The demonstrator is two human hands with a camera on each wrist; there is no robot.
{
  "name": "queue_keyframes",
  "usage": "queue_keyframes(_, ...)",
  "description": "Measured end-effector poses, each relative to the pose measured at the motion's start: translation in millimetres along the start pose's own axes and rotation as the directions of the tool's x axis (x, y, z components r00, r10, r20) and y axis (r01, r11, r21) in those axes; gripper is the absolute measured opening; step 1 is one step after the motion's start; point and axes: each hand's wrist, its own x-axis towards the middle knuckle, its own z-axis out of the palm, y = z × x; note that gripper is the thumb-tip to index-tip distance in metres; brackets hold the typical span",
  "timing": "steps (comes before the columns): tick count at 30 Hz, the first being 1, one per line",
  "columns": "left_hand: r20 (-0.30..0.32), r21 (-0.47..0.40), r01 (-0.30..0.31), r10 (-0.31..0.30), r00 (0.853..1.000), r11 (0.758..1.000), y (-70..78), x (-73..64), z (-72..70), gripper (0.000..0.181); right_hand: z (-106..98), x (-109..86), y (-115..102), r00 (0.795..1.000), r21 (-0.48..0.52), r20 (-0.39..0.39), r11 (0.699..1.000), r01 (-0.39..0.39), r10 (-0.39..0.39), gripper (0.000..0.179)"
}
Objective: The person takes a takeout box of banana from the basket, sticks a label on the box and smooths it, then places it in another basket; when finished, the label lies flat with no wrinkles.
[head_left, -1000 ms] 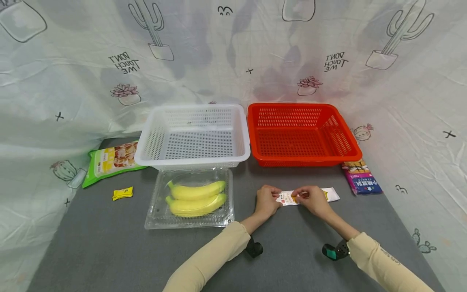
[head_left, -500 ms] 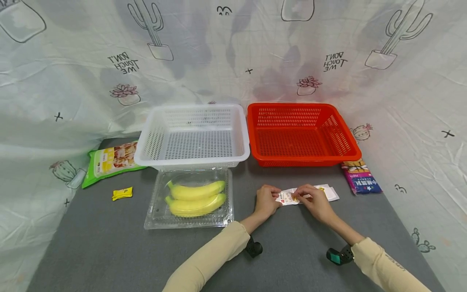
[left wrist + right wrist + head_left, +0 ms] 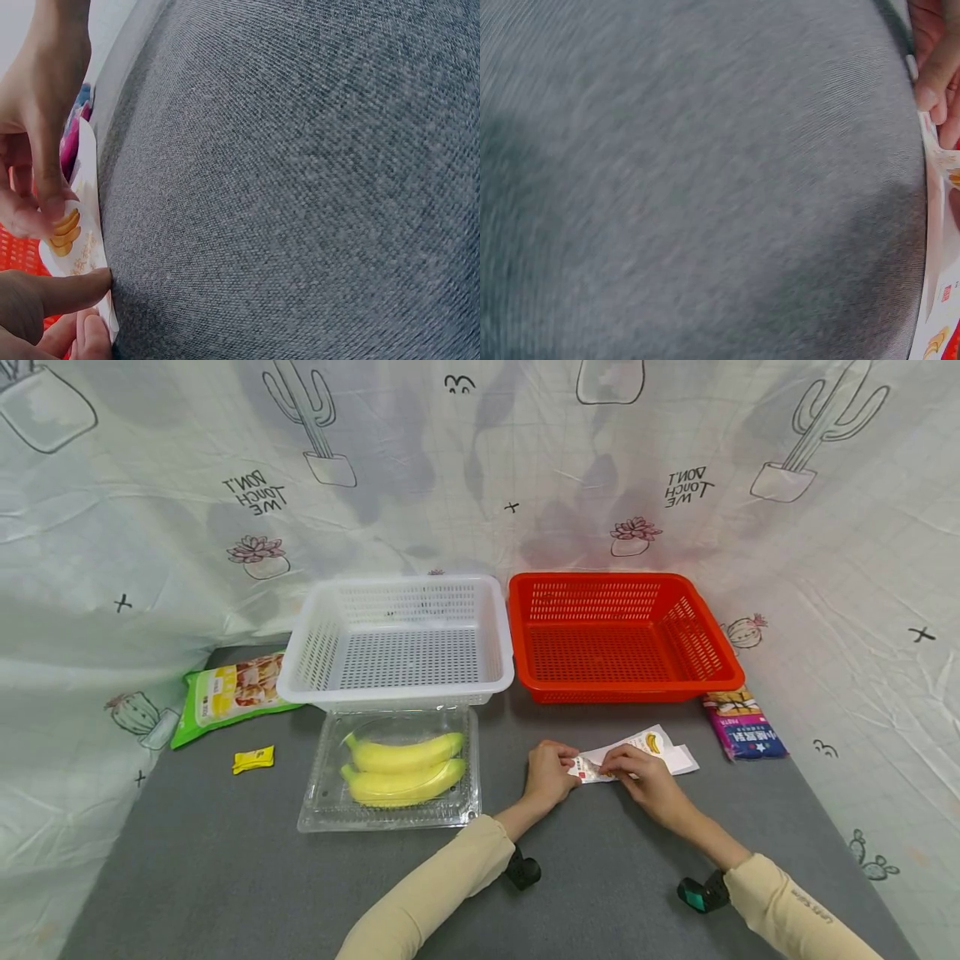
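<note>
On the grey table, below the red basket, lies a white printed label strip (image 3: 684, 762) with banana pictures. Its upper layer (image 3: 651, 742) is lifted and angled away from the lower one at the right. My left hand (image 3: 549, 772) holds the strip's left end, its thumb on the edge in the left wrist view. My right hand (image 3: 651, 785) pinches the upper layer near the middle; in the left wrist view a banana picture (image 3: 66, 234) shows beside its fingertips. The right wrist view catches only a few fingers (image 3: 939, 82) and the strip's edge.
A clear lidded box (image 3: 322, 814) with two bananas (image 3: 405, 768) sits left of my left hand. Behind stand a white basket (image 3: 393, 697) and a red basket (image 3: 630, 693). Around them lie a green bag (image 3: 232, 693), a yellow packet (image 3: 253, 759) and a purple pasta bag (image 3: 746, 731).
The strip's upper layer has separated and swung upward from the lower one at its right end. My right hand has shifted slightly, its wrist lower and further right. My left hand stays put.
</note>
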Motion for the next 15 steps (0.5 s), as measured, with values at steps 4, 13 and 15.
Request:
queue_keyframes(4, 0.007, 0.002, 0.012, -0.012, 1.0, 1.0, -0.3, -0.2, 0.6, 0.037, 0.3, -0.7, -1.0, 0.996, -0.006, 0.026, 0.996, 0.088, -0.088, 0.033)
queue_keyframes(13, 0.02, 0.024, 0.046, -0.047, 0.999, 0.999, 3.1, 2.1, -0.4, 0.037, -2.1, 1.2, -11.1, 0.926, 0.167, 0.001, 0.913, -0.373, 0.378, 0.026)
queue_keyframes(15, 0.029, 0.029, 0.046, -0.047, 0.998, 0.999, 3.8, 3.0, -0.8, 0.037, -4.2, -1.0, -6.6, 0.875, 0.212, 0.031, 0.852, -0.478, 0.483, 0.026)
